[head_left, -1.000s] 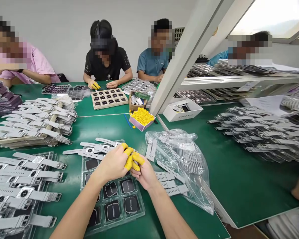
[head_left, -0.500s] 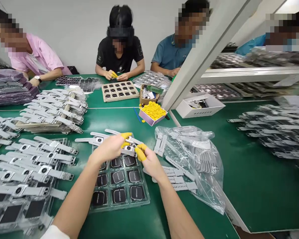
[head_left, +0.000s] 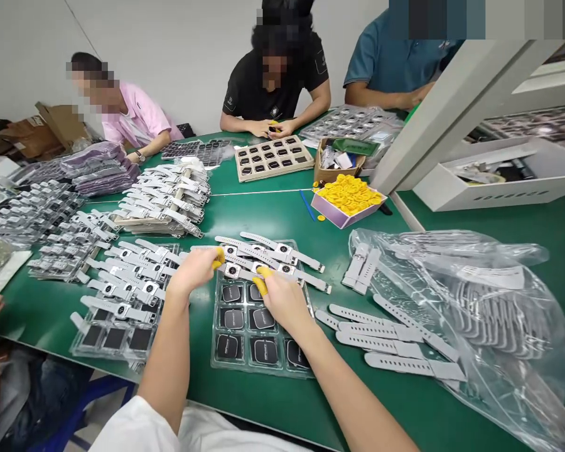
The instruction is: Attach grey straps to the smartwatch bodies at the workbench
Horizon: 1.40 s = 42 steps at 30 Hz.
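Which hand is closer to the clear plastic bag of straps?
Right. The right hand is to the left of the bag, with loose straps lying between; the left hand is farther left, beyond the right.

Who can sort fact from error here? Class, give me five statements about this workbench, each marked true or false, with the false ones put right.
1. The left hand and right hand hold a gray-strapped watch. True.
2. All the fingertips of both hands are bare. False: yellow covers show on some.
3. A clear bag holds gray straps. True.
4. The heap of yellow pieces sits in the clear bag. False: the yellow pieces fill a small box.
5. A blue stick lies beside the small box. True.
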Tool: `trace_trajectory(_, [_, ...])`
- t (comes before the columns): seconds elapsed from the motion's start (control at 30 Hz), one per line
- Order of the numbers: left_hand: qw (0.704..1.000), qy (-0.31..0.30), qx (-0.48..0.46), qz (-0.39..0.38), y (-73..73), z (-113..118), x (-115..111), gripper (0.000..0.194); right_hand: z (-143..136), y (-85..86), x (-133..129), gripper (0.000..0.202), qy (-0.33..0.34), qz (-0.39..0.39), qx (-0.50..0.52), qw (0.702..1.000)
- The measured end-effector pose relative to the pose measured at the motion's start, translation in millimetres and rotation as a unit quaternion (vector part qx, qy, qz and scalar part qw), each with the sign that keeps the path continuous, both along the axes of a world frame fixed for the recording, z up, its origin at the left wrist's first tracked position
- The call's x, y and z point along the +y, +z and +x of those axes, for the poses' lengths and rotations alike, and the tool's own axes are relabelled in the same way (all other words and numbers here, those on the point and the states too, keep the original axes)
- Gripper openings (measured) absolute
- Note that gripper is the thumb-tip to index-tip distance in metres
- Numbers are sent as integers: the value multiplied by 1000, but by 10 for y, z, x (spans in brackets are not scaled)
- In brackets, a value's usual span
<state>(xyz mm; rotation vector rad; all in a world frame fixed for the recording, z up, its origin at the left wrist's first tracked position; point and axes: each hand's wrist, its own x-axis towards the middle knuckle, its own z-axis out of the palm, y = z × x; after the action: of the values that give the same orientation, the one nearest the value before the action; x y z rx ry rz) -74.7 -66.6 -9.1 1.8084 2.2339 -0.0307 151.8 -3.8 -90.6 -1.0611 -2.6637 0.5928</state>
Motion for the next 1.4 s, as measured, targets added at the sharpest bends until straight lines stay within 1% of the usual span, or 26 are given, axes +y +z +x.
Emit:
trace_trajectory(0.1, [1000,11,17,1,-140,-61,15,33,-85,36,-7,27,27,4,-41,999])
trace_trajectory(0.23, [998,28,42,29,-332,-114,29,29,-34,28,20,27,31,17,-27,999])
trace_trajectory(0.33, [995,50,60,64,-374,-125,-40,22,95,64,86,27,-1,18,-13,1000])
trace_trajectory(0.4, [992,59,67,86,-361,-51,-92,18,248,114,192,26,-50,19,-14,998])
trace_trajectory(0.47, [991,34,29,124,-355,137,-123,16,463,165,350,25,-124,14,-26,992])
trace_trajectory(0.53, [985,-30,-56,163,-384,440,-128,15,719,203,527,25,-214,4,-44,976])
trace_trajectory(0.57, [979,-68,-92,166,-412,618,-123,16,845,215,609,26,-259,-1,-55,964])
trace_trajectory(0.6, [976,-100,-105,164,-448,800,-113,19,961,222,681,26,-301,-6,-64,952])
trace_trajectory(0.67, [976,-142,-79,142,-525,1129,-76,24,1130,226,782,28,-359,-19,-74,930])
trace_trajectory(0.7, [979,-150,-50,130,-559,1259,-49,26,1177,223,809,29,-374,-30,-78,924])
trace_trajectory(0.73, [981,-151,-17,118,-586,1361,-17,26,1200,216,821,30,-379,-44,-81,921])
trace_trajectory(0.8, [984,-140,44,97,-606,1486,57,24,1188,196,809,34,-375,-67,-93,920])
trace_trajectory(0.9, [983,-136,100,70,-566,1555,162,23,1116,173,761,37,-371,-74,-111,919])
trace_trajectory(0.97, [981,-144,122,53,-526,1580,218,23,1080,177,744,34,-371,-84,-115,918])
trace_trajectory(1.1, [978,-157,138,23,-489,1597,280,23,1055,226,754,29,-366,-124,-128,913])
trace_trajectory(1.17, [977,-166,134,5,-460,1573,301,24,1050,251,755,28,-366,-122,-134,913])
trace_trajectory(1.23, [978,-176,110,-17,-385,1534,332,22,1051,261,747,26,-363,-108,-130,916])
trace_trajectory(1.3, [984,-169,55,-33,-264,1489,385,16,1062,246,739,25,-361,-94,-113,921])
trace_trajectory(1.37, [989,-139,-30,-30,-137,1438,462,11,1080,206,740,22,-358,-73,-70,928])
trace_trajectory(1.4, [990,-117,-80,-20,-90,1407,508,9,1091,179,746,20,-357,-58,-33,932])
